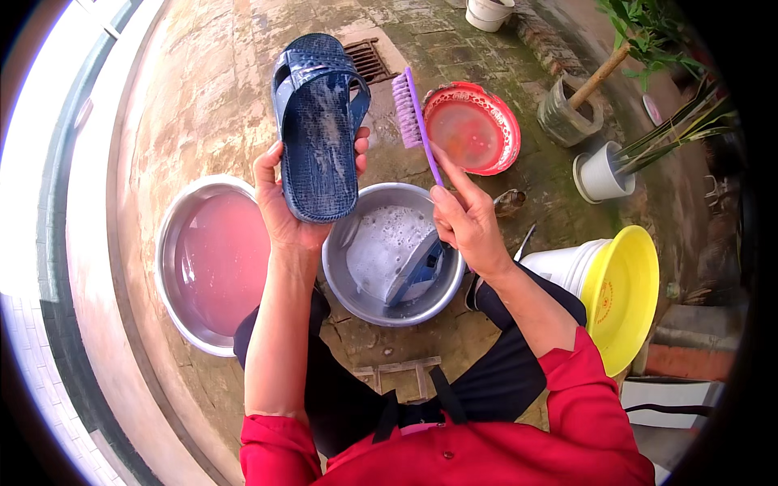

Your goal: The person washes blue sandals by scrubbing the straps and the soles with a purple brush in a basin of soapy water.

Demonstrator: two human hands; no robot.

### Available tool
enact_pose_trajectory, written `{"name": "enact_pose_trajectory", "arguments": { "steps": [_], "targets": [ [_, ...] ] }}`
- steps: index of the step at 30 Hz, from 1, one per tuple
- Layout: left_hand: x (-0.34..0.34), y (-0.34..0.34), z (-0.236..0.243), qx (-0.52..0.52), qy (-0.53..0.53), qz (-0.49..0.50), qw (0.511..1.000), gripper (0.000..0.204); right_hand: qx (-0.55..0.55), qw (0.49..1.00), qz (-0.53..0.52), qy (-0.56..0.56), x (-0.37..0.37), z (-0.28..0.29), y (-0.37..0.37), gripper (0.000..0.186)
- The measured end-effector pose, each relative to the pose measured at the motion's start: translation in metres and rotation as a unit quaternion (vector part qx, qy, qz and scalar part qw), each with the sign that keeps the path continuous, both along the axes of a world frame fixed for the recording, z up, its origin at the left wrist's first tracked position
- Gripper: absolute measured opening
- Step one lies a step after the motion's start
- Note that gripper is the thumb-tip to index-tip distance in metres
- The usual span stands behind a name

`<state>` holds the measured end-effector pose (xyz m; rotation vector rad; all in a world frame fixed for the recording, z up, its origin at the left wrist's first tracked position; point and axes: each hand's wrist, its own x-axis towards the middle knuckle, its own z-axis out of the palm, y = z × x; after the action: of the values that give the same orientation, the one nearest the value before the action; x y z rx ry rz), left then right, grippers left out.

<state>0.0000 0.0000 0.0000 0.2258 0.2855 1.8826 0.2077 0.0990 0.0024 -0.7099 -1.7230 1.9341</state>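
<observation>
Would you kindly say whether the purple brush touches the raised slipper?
Apart: the head view shows paved ground between the purple brush and the raised slipper.

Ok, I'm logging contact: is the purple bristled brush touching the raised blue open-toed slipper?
No, a visible gap separates the brush from the slipper.

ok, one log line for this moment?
left hand: holds sandal | right hand: holds brush, bristles toward sandal, apart from it | middle basin: suds, second sandal
</observation>
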Motion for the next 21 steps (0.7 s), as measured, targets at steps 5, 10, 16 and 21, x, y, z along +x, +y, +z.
{"name": "enact_pose_trajectory", "arguments": {
  "steps": [5,10,16,21],
  "targets": [
    [0.024,0.002,0.01,-0.05,0.123,-0.004,0.991,0.079,-0.074,0.994,-0.045,0.074,0.002,0.007,0.006,0.062],
    [0.03,0.006,0.004,-0.074,0.211,-0.03,0.974,0.076,-0.049,0.993,-0.053,0.092,0.008,0.015,0.017,0.059],
    [0.031,-0.002,-0.011,-0.091,0.23,-0.082,0.965,0.075,0.094,0.988,-0.102,0.071,0.005,0.016,0.028,0.042],
    [0.046,0.004,-0.006,-0.134,0.286,-0.07,0.946,0.066,0.12,0.979,-0.153,0.058,-0.003,0.003,0.027,0.026]
  ]
}}
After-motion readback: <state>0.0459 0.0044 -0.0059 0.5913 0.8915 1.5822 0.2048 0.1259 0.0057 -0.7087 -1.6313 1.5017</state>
